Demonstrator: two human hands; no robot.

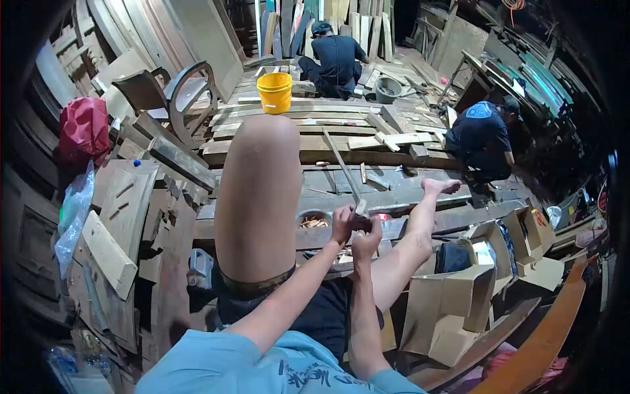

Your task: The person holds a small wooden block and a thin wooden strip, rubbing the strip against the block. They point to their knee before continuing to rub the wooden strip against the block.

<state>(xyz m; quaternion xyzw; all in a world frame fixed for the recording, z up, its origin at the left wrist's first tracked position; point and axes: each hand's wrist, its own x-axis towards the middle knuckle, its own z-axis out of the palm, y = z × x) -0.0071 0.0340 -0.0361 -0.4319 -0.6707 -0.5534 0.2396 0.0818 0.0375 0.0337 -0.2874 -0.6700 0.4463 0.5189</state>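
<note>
My left hand [342, 225] is closed at the left side of a small dark brown piece [360, 223], held out between my knees. On its right side my right hand [366, 243] grips it with curled fingers, so much of the piece is hidden. What kind of thing it is I cannot tell. Just beyond my hands, a long thin wooden handle [341, 161] slants away over the planks, its near end overlapping the held piece in this view. A round bowl of small brown bits [314, 220] sits to the left of my hands.
Long planks [262, 140] cover the floor ahead. A yellow bucket [274, 92] stands beyond my raised knee. One person [335, 62] crouches at the back, another [482, 134] at the right. Open cardboard boxes [446, 302] lie right, a wooden chair [177, 98] left.
</note>
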